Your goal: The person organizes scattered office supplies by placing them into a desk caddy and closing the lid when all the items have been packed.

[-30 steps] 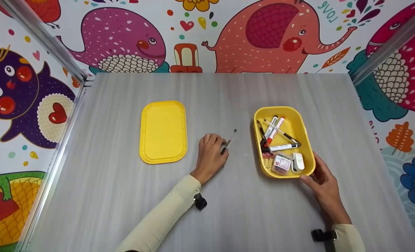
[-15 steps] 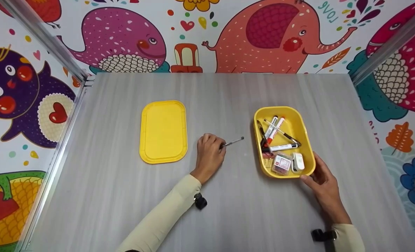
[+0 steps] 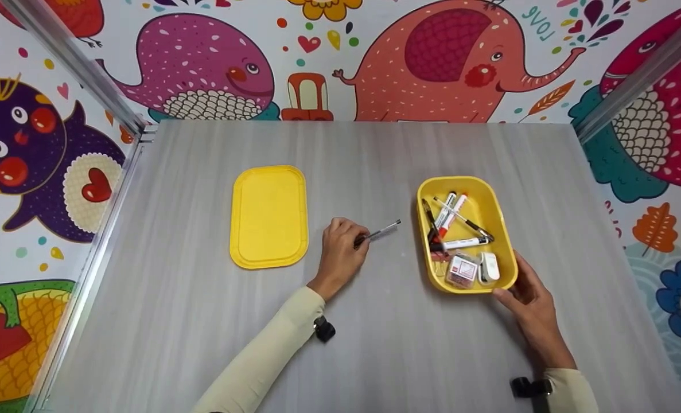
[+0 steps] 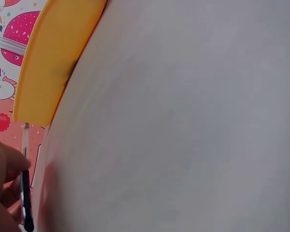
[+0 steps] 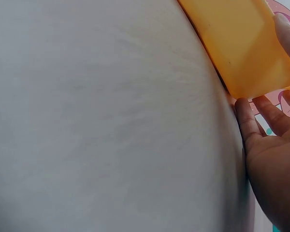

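Note:
In the head view my left hand (image 3: 340, 252) pinches a slim pen (image 3: 385, 229) with a clear barrel and a dark end, its clear end pointing right toward a yellow bin. The left wrist view shows the same pen (image 4: 25, 193) held between fingers and thumb. My right hand (image 3: 535, 318) holds the near right corner of the yellow bin (image 3: 483, 201), thumb at the front and fingers along the side. Inside the bin lie several markers and pens, a small clear box (image 3: 462, 271) with a printed label, and a small white object (image 3: 488, 267).
A flat yellow tray or lid (image 3: 268, 218) lies on the grey table (image 3: 369, 355) to the left of my left hand. Metal posts and walls printed with cartoon animals bound the table's back and sides.
The pen has turned in my left hand from pointing steeply up to pointing more to the right. My left hand has shifted slightly left. The right hand and bin hold still.

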`<state>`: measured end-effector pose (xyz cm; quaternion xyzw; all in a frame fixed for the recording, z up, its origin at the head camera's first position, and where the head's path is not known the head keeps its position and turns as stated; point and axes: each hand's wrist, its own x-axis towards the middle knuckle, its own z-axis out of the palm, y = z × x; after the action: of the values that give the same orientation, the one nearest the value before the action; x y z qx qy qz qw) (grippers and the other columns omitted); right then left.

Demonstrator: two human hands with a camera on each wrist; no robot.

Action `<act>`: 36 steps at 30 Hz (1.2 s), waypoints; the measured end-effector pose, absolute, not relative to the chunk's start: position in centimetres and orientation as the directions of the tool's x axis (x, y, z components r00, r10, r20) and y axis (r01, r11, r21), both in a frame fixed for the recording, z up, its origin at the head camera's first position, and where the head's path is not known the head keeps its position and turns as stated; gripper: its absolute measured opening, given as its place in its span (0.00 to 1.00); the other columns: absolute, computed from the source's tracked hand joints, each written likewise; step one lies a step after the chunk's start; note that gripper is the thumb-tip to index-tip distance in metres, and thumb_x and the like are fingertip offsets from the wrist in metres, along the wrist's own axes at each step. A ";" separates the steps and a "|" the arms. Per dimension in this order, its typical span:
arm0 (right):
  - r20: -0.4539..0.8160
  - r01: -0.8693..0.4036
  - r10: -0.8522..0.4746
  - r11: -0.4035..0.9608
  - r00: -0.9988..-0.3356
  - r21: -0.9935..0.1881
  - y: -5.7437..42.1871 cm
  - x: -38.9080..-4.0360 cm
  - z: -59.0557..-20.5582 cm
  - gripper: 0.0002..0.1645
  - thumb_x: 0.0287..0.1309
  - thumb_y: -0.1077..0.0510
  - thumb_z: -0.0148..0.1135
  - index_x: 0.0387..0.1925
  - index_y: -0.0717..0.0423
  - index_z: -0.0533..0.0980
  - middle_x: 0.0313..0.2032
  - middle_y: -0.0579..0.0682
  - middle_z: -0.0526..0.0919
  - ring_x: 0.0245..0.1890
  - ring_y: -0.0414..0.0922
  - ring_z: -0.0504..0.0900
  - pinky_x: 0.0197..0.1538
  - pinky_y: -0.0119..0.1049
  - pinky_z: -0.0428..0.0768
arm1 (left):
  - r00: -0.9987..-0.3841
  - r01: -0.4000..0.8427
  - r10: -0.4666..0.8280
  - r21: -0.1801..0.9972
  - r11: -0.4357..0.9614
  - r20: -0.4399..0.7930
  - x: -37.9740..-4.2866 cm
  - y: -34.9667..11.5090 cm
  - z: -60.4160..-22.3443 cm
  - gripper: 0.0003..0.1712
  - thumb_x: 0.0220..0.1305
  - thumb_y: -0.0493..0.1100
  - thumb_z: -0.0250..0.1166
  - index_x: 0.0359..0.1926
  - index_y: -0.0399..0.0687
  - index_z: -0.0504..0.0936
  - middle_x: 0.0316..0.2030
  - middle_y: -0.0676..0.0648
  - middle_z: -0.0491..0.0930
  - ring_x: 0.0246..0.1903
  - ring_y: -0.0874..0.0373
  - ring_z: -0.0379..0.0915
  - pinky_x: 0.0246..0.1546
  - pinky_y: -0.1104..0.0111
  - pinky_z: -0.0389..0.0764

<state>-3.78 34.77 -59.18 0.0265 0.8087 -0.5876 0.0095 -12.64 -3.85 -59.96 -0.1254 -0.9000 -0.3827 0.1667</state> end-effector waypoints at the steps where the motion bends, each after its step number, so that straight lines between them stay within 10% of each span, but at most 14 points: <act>1: -0.049 0.056 0.032 0.304 -0.998 -0.951 34.8 -3.8 -59.2 0.52 0.73 0.62 0.72 0.89 0.46 0.56 0.85 0.55 0.61 0.77 0.33 0.67 0.68 0.19 0.70 | -0.911 0.360 0.098 0.654 0.665 0.402 -12.6 -3.9 -59.9 0.05 0.65 0.34 0.79 0.41 0.43 0.92 0.38 0.47 0.87 0.50 0.49 0.76 0.59 0.46 0.76; 36: -0.035 0.041 0.027 0.289 -0.999 -0.957 34.8 -3.8 -59.3 0.51 0.73 0.64 0.72 0.88 0.48 0.57 0.85 0.56 0.61 0.76 0.32 0.68 0.68 0.19 0.71 | -0.915 0.399 0.129 0.807 0.435 0.383 -13.5 -3.4 -58.4 0.05 0.67 0.32 0.78 0.42 0.42 0.92 0.39 0.48 0.86 0.50 0.51 0.74 0.49 0.61 0.78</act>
<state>-3.82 34.76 -59.26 0.0214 0.8027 -0.5960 0.0060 -13.55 -3.41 -58.45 -0.1577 -0.8366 -0.5074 0.1330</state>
